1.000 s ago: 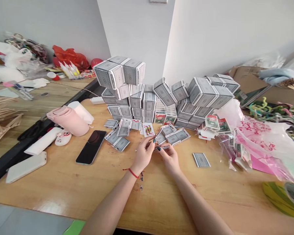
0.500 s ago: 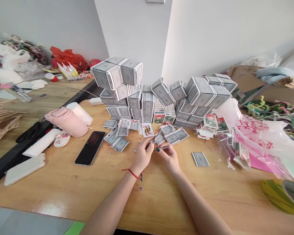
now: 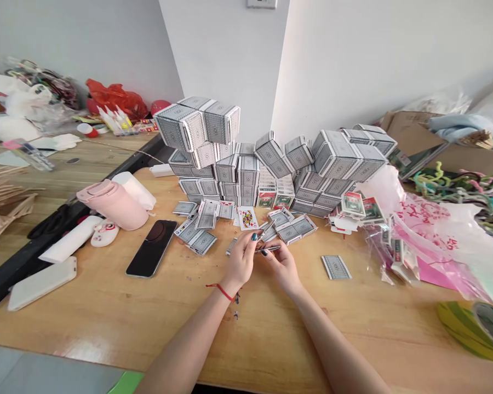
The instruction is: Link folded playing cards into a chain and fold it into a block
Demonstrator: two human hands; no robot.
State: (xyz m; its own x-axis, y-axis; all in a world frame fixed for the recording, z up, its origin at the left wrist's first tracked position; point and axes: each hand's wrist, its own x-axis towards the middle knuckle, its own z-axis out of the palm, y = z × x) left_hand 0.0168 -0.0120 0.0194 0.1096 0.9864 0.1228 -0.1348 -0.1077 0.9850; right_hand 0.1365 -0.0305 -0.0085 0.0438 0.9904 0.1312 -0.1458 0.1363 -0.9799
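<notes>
At the middle of the wooden table (image 3: 168, 323), my left hand (image 3: 241, 260) is closed in a pinch on a playing card, seen nearly edge-on. My right hand (image 3: 286, 268) pinches another playing card (image 3: 273, 248), also tilted edge-on, close beside the left fingertips. Just beyond my hands lie loose grey-backed cards (image 3: 296, 229) and a face-up queen of diamonds (image 3: 247, 218). More folded and flat cards (image 3: 197, 239) are spread to the left. Behind them rise stacked blocks built of grey-backed cards (image 3: 181, 128), with green card boxes (image 3: 266, 198) in the middle.
On the left are a black phone (image 3: 152, 249), a pink tumbler (image 3: 115, 203) and a white power bank (image 3: 43, 284). To the right lie a single card (image 3: 336, 267), opened card boxes (image 3: 352, 203), a pink plastic bag (image 3: 427, 219) and a yellow-green tape roll (image 3: 476, 328).
My hands have shifted slightly, and the left thumb has moved a little away from the right fingers. The cards in my fingers have tilted; the blocks and other things stay put.
</notes>
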